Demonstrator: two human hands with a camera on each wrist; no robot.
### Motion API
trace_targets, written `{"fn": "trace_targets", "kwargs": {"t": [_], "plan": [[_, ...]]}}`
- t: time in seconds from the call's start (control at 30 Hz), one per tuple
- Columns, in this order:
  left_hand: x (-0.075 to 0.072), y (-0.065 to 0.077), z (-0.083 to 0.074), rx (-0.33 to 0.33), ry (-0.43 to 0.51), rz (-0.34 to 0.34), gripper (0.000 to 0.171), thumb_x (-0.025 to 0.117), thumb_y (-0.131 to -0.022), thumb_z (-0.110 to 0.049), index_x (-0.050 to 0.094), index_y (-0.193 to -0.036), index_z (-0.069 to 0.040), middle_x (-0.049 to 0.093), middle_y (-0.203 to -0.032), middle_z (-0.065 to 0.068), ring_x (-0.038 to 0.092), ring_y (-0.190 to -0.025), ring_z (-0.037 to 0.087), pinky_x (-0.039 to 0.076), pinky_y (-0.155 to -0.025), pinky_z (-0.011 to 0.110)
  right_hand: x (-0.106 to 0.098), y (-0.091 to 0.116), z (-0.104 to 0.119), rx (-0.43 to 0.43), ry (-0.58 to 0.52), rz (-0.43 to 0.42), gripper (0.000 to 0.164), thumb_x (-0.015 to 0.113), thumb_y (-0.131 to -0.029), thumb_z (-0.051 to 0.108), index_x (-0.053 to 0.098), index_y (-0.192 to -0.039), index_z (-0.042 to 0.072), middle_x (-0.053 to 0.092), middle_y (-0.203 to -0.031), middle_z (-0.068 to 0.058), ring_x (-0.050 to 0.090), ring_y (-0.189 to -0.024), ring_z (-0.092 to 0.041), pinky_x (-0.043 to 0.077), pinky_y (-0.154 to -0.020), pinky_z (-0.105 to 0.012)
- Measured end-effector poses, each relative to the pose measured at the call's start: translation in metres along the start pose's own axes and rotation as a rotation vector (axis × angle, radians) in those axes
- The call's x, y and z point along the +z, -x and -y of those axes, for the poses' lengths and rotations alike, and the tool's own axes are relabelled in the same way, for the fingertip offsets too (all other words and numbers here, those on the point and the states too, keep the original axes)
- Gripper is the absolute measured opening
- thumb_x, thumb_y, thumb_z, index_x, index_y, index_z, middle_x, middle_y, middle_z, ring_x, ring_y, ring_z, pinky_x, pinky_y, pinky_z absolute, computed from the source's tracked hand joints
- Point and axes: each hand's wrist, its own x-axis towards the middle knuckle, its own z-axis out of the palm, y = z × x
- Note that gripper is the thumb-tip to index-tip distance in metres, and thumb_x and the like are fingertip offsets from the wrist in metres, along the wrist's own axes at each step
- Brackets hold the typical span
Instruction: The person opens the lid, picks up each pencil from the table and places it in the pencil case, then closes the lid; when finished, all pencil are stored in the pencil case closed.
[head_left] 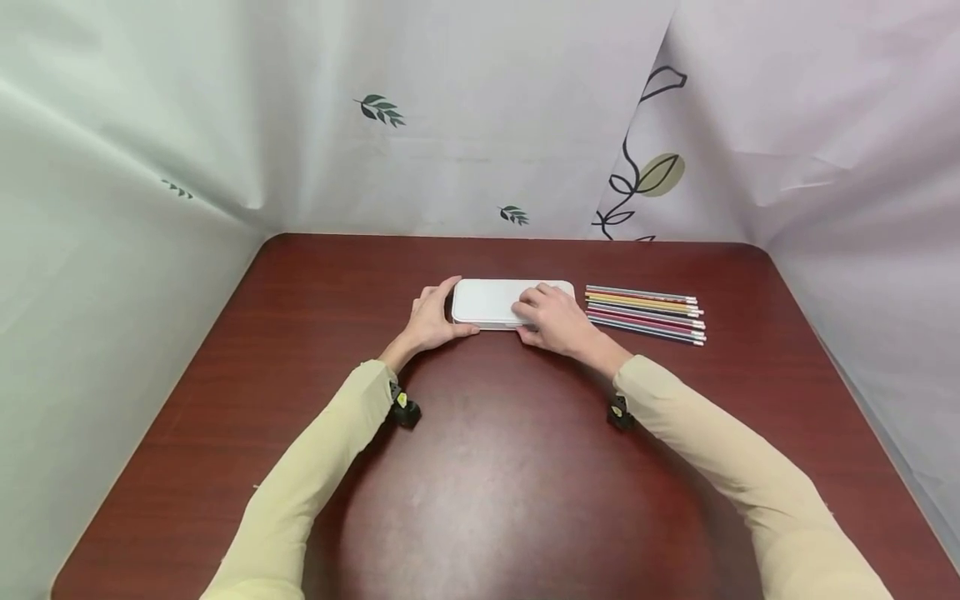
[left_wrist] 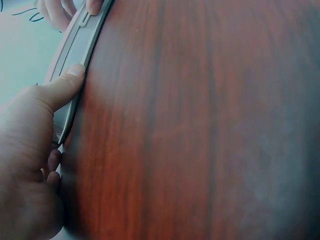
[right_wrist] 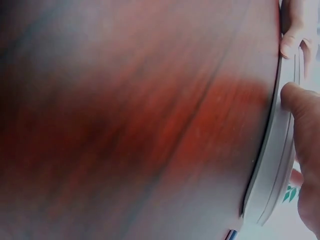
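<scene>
A white, closed pencil case with rounded corners lies lengthwise toward the back of the table. My left hand grips its left end, thumb along the front side and fingers round behind. Over the right half, my right hand bends its fingers onto the lid, while its thumb presses the front side. In the left wrist view a small latch shows on the case's front, close to the right thumb. From the right wrist view, a seam runs along the side of the case.
Several pencils in various colours lie side by side just right of the case, eraser ends to the right. The dark red wooden table has white patterned sheeting behind it and on both sides.
</scene>
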Motion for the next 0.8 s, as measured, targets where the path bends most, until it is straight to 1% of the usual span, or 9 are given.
{"fn": "trace_targets", "kwargs": {"t": [0.1,0.2,0.3,0.4,0.53,0.63,0.7,0.8], "plan": [[0.002,0.000,0.000,-0.001,-0.003,-0.001,0.099,0.088,-0.074,-0.037,0.035,-0.154,-0.010,0.052,-0.140,0.017,0.038,-0.130,0.031,0.029,-0.099,0.047,0.001,0.000,-0.001,-0.058,0.054,-0.018,0.020,0.074,-0.082,0.017,0.069,-0.097,0.003,0.064,-0.096,-0.014,0.061,-0.088,-0.033,0.051,-0.078,-0.045],[0.003,0.001,0.000,-0.001,-0.003,-0.006,0.099,0.088,-0.074,-0.036,0.035,-0.154,-0.010,0.053,-0.138,0.017,0.039,-0.128,0.031,0.029,-0.098,0.047,0.000,0.000,-0.002,-0.084,0.071,-0.024,0.020,0.074,-0.081,0.017,0.069,-0.095,0.003,0.064,-0.094,-0.014,0.062,-0.085,-0.033,0.053,-0.073,-0.044],[0.006,0.000,0.000,-0.004,0.001,-0.010,0.100,0.088,-0.073,-0.037,0.036,-0.154,-0.009,0.053,-0.137,0.017,0.040,-0.126,0.031,0.030,-0.097,0.047,-0.006,-0.001,-0.005,-0.088,0.044,-0.009,0.019,0.075,-0.082,0.016,0.070,-0.095,0.004,0.065,-0.094,-0.014,0.063,-0.085,-0.032,0.054,-0.070,-0.044],[0.007,0.000,0.000,-0.009,0.007,-0.021,0.101,0.089,-0.072,-0.038,0.036,-0.153,-0.008,0.053,-0.136,0.017,0.040,-0.124,0.031,0.030,-0.097,0.046,-0.015,-0.005,-0.010,-0.084,-0.006,0.014,0.019,0.076,-0.083,0.017,0.073,-0.098,0.005,0.067,-0.096,-0.013,0.064,-0.087,-0.031,0.054,-0.071,-0.044],[0.009,0.000,0.001,-0.005,0.012,-0.040,0.102,0.090,-0.071,-0.036,0.036,-0.152,-0.007,0.057,-0.129,0.015,0.042,-0.122,0.031,0.030,-0.097,0.046,-0.028,-0.014,-0.019,-0.040,-0.104,0.034,0.022,0.077,-0.083,0.016,0.076,-0.101,0.004,0.071,-0.098,-0.012,0.066,-0.090,-0.030,0.054,-0.075,-0.045],[0.010,0.001,0.002,0.002,0.011,-0.042,0.100,0.090,-0.071,-0.036,0.037,-0.151,-0.007,0.059,-0.126,0.014,0.042,-0.120,0.030,0.030,-0.097,0.046,-0.036,-0.021,-0.026,0.011,-0.178,0.039,0.022,0.077,-0.085,0.015,0.077,-0.103,0.002,0.073,-0.097,-0.011,0.068,-0.087,-0.027,0.053,-0.076,-0.044],[0.010,0.001,0.002,0.008,0.015,-0.039,0.099,0.090,-0.072,-0.036,0.037,-0.150,-0.006,0.058,-0.130,0.015,0.042,-0.120,0.030,0.029,-0.097,0.046,-0.041,-0.025,-0.031,0.050,-0.217,0.045,0.019,0.076,-0.086,0.014,0.077,-0.102,0.003,0.073,-0.095,-0.009,0.069,-0.084,-0.025,0.053,-0.076,-0.043],[0.011,0.002,0.001,0.013,0.017,-0.036,0.098,0.090,-0.072,-0.035,0.037,-0.149,-0.005,0.055,-0.139,0.014,0.042,-0.121,0.031,0.028,-0.098,0.046,-0.047,-0.032,-0.037,0.115,-0.260,0.062,0.015,0.075,-0.089,0.015,0.078,-0.100,0.005,0.073,-0.093,-0.005,0.068,-0.078,-0.021,0.052,-0.074,-0.041]]}}
